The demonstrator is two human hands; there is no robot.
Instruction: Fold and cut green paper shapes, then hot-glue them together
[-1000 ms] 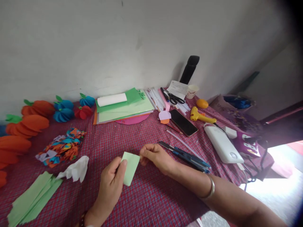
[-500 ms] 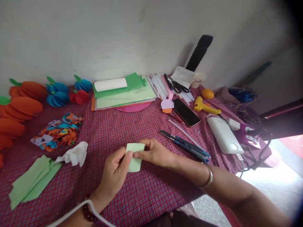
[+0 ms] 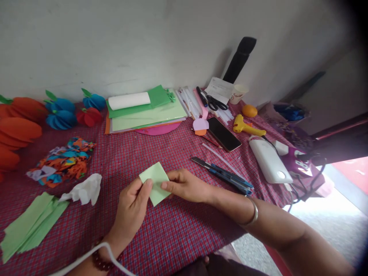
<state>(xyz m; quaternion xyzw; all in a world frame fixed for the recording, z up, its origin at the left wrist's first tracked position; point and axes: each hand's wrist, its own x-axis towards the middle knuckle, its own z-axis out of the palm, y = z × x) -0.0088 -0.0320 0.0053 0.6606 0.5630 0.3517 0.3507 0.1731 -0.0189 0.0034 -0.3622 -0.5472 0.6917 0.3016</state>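
A small light green paper square [image 3: 156, 177], turned so its corners point up and down, is held between both hands above the checked cloth. My left hand [image 3: 134, 205] pinches its left side with the thumb on top. My right hand [image 3: 185, 186] grips the right side, thumb in front and fingers partly hidden behind. Light green paper pieces [image 3: 27, 226] lie in a pile at the lower left, beside a crumpled white tissue [image 3: 86, 188]. Right of the hands rests a blue cutter [image 3: 227, 178].
Paper scraps [image 3: 66, 161] and orange, blue and red paper pumpkins [image 3: 21, 132] are on the left. Stacked sheets [image 3: 129, 123] lie by the wall. Rightward are a phone [image 3: 224, 134], scissors [image 3: 217, 103], a yellow glue gun [image 3: 247, 127] and a white power bank [image 3: 270, 161].
The paper square has turned from nearly upright to a diamond angle, showing more of its face. My left hand has shifted slightly left and down. The whole view has also moved a little.
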